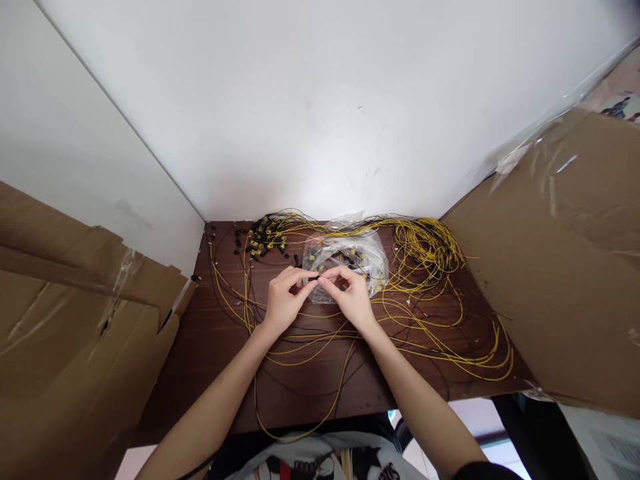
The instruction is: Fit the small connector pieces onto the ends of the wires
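Observation:
Over the middle of the table, my left hand and my right hand meet at the fingertips. The left thumb and forefinger pinch a small black piece. My right thumb and forefinger are pinched against its right end; what they grip is mostly hidden. Just behind the hands is a clear plastic bag with black and yellow parts in it. Yellow and black wires run loosely across the table under both wrists.
Several black and yellow connectors are heaped at the back left. A thick bundle of wires lies coiled at the back right. Cardboard sheets flank the brown table, and a white wall rises behind.

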### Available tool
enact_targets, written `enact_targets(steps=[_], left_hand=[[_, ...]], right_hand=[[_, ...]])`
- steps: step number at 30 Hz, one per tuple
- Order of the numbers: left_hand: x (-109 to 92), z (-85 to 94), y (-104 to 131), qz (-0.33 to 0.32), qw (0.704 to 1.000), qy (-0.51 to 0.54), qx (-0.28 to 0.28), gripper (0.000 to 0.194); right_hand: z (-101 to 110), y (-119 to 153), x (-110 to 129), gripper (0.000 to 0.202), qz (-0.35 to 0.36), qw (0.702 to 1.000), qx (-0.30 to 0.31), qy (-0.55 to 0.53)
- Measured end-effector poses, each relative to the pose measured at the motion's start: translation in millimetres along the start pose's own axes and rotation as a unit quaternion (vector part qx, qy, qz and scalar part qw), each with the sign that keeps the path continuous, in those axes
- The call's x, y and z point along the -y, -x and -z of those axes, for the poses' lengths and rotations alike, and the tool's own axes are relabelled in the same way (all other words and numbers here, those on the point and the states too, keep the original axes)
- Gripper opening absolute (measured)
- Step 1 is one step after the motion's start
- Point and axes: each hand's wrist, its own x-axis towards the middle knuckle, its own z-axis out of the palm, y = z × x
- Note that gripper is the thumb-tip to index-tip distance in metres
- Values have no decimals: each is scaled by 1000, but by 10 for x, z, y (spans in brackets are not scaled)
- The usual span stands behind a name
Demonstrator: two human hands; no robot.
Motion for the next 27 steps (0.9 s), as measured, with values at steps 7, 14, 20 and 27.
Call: enact_targets(steps=[7,14,20,27], left_hand=[[-5,3,-4,-3,1000,-5,1,12],[-11,-3,-2,-4,1000,-1,4,12],[-8,-5,0,-12,1000,2,3,13],[18,-7,2,-17,1000,-4,-5,13]], right_hand=[[7,11,0,13,13,1000,3,24],[41,-2,18,15,-2,999,-2,46],[49,-4,24,16,-2,998,2,59],[52,4,38,18,21,997,2,72]])
